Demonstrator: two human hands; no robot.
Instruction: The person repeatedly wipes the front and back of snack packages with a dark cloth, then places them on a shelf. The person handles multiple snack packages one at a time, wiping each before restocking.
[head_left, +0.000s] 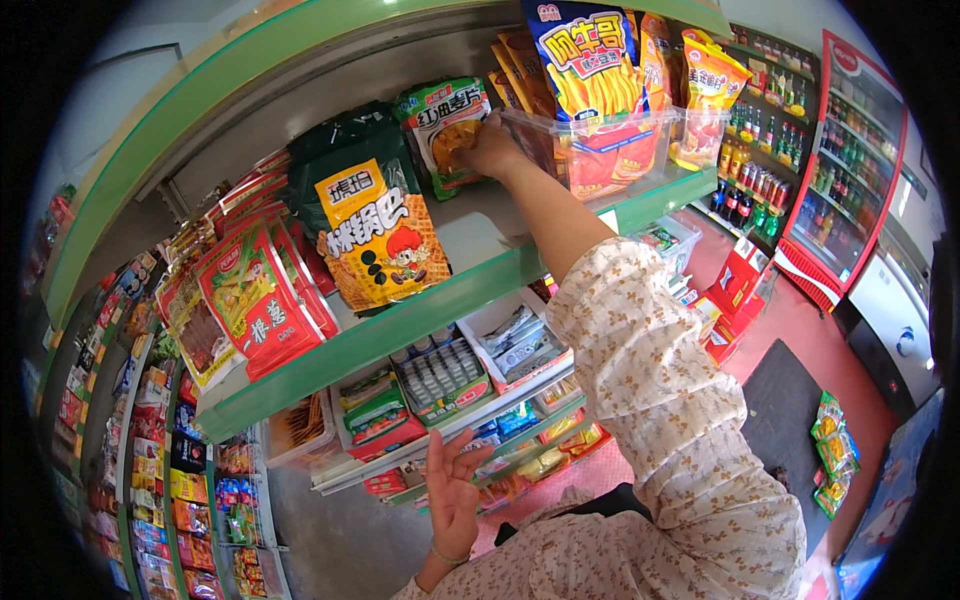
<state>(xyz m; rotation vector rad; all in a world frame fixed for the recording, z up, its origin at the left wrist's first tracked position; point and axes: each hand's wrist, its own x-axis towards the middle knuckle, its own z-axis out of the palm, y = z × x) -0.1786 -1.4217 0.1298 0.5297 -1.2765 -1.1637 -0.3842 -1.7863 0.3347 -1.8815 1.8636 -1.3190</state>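
Note:
My right hand (493, 150) reaches up to the top shelf and grips the right side of a green snack bag (442, 112). Its fingers lie over the bag's front, and part of the bag is hidden behind them. Just left of it, a dark green and yellow bag of crispy snacks (382, 232) leans on the shelf with similar dark bags behind. To the right stands a clear plastic bin (615, 154) holding upright snack bags, a blue potato-stick bag (589, 60) among them. My left hand (454, 487) hangs lower, fingers apart and holding nothing, in front of the lower shelves.
The green shelf edge (480, 296) runs below the bags. Red snack packets (259, 300) stand at its left end. Boxed goods (450, 375) fill the shelf beneath. A red drinks fridge (847, 165) stands at far right, and several snack packets (834, 454) lie on a dark surface.

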